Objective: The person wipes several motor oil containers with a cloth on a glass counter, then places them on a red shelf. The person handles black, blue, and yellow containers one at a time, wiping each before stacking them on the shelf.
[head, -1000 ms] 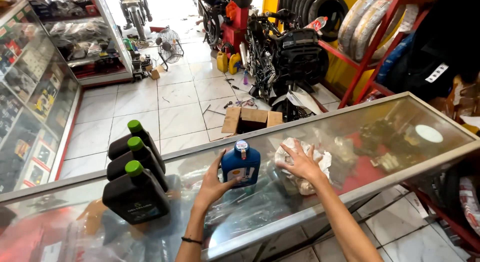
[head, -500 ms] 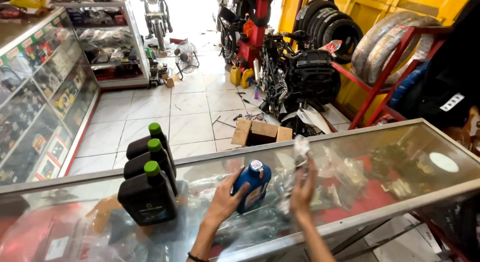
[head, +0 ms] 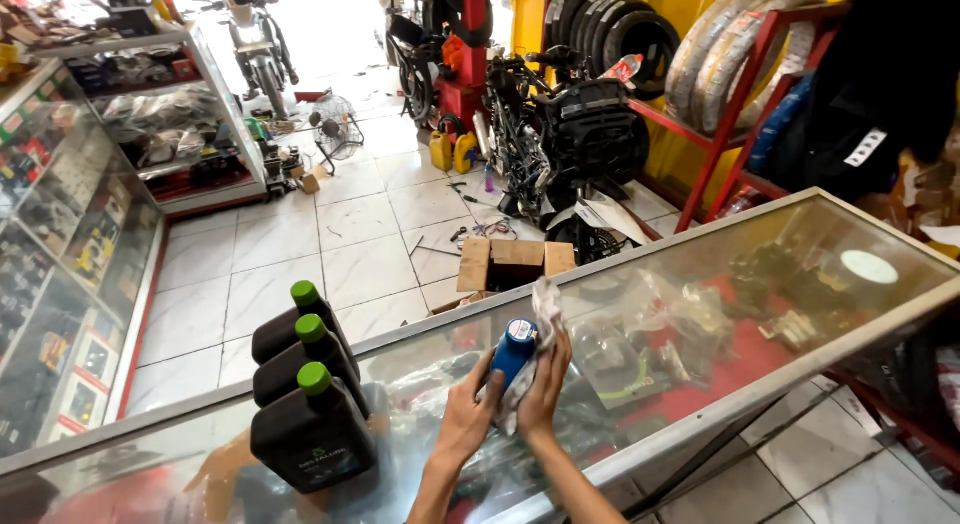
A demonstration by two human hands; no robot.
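Both hands have closed in on the blue bottle [head: 513, 352] since a second ago, when the right one lay flat on the cloth beside it; the bottle now stands lifted a little and tilted between them rather than resting upright on the glass. Nearest the camera, the left hand [head: 468, 416] is clamped round the bottle's lower body, seemingly to steady it, while the right hand [head: 545, 384] presses a pale, crumpled cloth [head: 545, 314] against its far side, fingers curled over the fabric, a hold that suits wiping. The bottle is a saturated blue with a round cap whose top is white and red; it sits over the middle of the glass counter [head: 800, 354], close to the near edge. Toward the counter's left end stand three black bottles [head: 310, 424] with green caps, lined up one behind another, well apart from the hands. Under the glass, bagged parts show on a red shelf. Beyond the counter's far edge an open cardboard box [head: 515, 259] lies on the tiled floor, with a parked motorcycle [head: 560, 144] behind it and tyres [head: 720, 44] racked on the right.
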